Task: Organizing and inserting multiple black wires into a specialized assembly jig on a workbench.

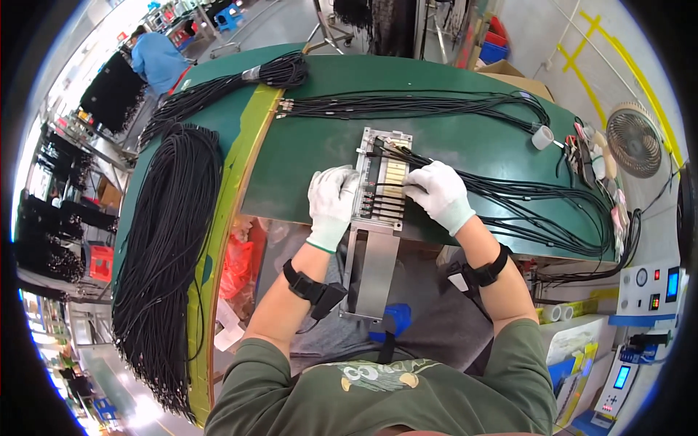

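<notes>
A metal fixture (398, 138) with a row of slots stands at the front edge of the green table. Several black cables (494, 190) reach it from the right, and the ends of some lie side by side in its lower slots. My right hand (440, 192), in a white glove, is closed at the fixture's right side, its fingertips pinching a black cable. Against the left side rests my left hand (332, 200), also gloved, with its fingers curled together. What these left fingers hold, if anything, is hidden.
A cable bundle (414, 105) lies behind the fixture, and a thick black bundle (163, 254) covers the left table. On the right are a white tape roll (542, 137), hand tools (582, 156), a fan (634, 139) and a control box (647, 291). A person (156, 62) stands far left.
</notes>
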Demonstrator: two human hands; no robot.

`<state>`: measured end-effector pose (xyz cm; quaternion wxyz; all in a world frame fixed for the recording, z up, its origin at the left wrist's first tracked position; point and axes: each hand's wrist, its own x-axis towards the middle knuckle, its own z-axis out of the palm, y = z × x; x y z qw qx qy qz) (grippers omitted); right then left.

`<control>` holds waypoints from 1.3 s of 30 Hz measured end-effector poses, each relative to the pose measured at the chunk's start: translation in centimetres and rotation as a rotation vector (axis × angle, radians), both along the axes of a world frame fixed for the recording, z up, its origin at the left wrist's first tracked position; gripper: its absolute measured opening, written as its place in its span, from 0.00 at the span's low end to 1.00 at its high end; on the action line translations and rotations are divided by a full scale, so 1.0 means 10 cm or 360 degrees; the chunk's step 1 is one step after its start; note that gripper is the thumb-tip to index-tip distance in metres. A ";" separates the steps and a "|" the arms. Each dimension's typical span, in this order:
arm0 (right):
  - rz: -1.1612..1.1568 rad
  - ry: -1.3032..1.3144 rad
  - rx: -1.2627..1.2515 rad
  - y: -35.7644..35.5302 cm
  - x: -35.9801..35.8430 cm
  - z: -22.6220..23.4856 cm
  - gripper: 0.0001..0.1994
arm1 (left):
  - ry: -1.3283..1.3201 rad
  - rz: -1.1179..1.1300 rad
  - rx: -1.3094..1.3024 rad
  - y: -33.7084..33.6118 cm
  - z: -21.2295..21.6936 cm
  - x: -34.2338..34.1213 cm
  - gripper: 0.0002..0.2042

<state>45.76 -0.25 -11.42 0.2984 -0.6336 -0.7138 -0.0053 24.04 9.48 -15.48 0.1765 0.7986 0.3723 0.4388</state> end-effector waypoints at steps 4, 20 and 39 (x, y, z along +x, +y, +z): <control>-0.0001 -0.0142 -0.0052 -0.02 0.00 -0.02 0.05 | 0.0093 0.0016 0.0000 0.00 -0.06 0.01 0.08; -0.0029 -0.0285 -0.0121 0.00 0.00 -0.04 0.05 | 0.0502 -0.0275 0.0230 -0.22 0.16 0.13 0.12; 0.0029 -0.0111 0.0302 0.09 -0.14 0.03 0.05 | 0.0213 -0.0321 0.0290 -0.13 0.06 0.20 0.10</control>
